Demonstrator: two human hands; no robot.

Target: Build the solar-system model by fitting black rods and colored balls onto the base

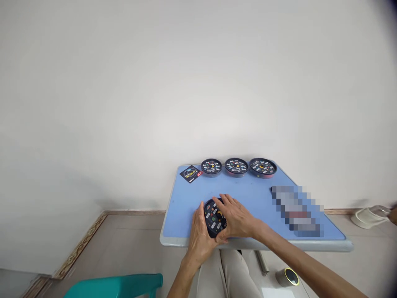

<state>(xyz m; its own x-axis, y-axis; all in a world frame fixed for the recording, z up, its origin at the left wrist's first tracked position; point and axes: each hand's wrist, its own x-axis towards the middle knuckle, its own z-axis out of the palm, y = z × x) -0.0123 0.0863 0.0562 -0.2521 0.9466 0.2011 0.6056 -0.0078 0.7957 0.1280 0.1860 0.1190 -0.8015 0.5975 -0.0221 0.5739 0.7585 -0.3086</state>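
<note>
Both of my hands grip a round black case (214,217) with small white and coloured markings, tilted up off the blue table (248,190). My left hand (201,234) holds its left edge, and my right hand (235,216) lies over its upper right side. Along the table's far edge stand several similar round black cases, the nearest to my hands being the left one (211,167). A dark printed card (190,174) lies at the far left corner.
A pixelated, unreadable object (294,210) lies at the table's right side. Below the table are a roll of tape (287,277) on the floor and a teal chair (114,287) at lower left. A white object (369,217) sits on the floor by the wall.
</note>
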